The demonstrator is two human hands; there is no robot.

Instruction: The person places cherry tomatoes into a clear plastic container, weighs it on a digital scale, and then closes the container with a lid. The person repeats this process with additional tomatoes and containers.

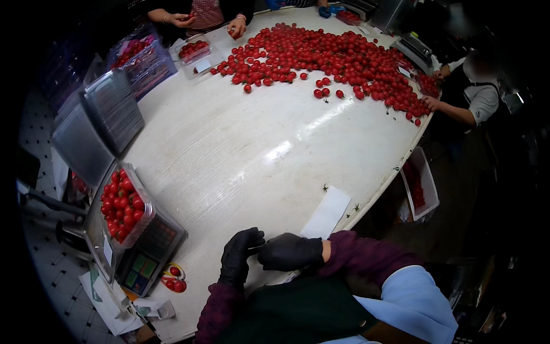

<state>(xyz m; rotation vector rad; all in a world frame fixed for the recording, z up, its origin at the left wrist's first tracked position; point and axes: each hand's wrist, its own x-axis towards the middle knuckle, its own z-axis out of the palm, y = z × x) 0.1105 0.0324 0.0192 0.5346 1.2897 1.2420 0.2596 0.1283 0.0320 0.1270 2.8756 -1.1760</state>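
Both my hands wear black gloves and are close together over the near edge of the white table [217,155]. My left hand [236,257] has its fingers bent toward the right, with a gap before the thumb and nothing seen in it. My right hand [291,252] is closed, its back showing and its fingertips beside the left hand; whatever it may hold is hidden. A white paper sheet [326,213] lies just beyond the right hand. To the left, a clear plastic box of cherry tomatoes [122,205] rests on a digital scale [150,249].
Clear plastic containers [113,109] stand stacked at the left. A large heap of cherry tomatoes [326,57] covers the table's far side. Co-workers' hands [236,27] handle tomatoes there and at the right. A white bin [428,200] stands below the right edge; rubber bands [173,278] lie near the scale.
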